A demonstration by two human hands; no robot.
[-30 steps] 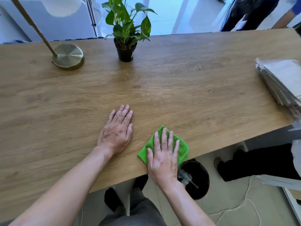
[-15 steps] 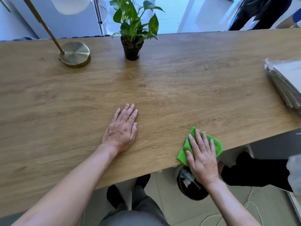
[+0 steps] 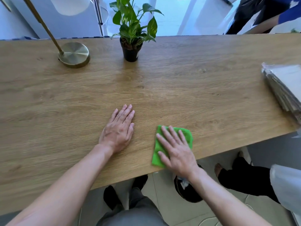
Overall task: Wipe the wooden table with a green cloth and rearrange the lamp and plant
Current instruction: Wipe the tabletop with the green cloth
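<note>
My right hand (image 3: pixel 176 150) lies flat with straight fingers on the green cloth (image 3: pixel 187 133), pressing it onto the wooden table (image 3: pixel 179 88) near the front edge. My left hand (image 3: pixel 118 130) rests palm down on the bare wood just left of the cloth. At the back left stands the lamp, its round brass base (image 3: pixel 74 54) on the table and its slanted stem rising out of view to a white shade. The plant (image 3: pixel 132 32), green-leaved in a small black pot, stands at the back centre, right of the lamp base.
A stack of plastic-wrapped sheets (image 3: pixel 285 88) lies at the table's right end. Below the front edge a black bin (image 3: pixel 187 191) sits on the floor. Another person's dark legs (image 3: pixel 244 178) are at the right. A second person (image 3: pixel 263 15) stands beyond the far right edge.
My right hand slid the cloth right along the front edge, then back left and a little further onto the table. My left hand stayed flat in place.
</note>
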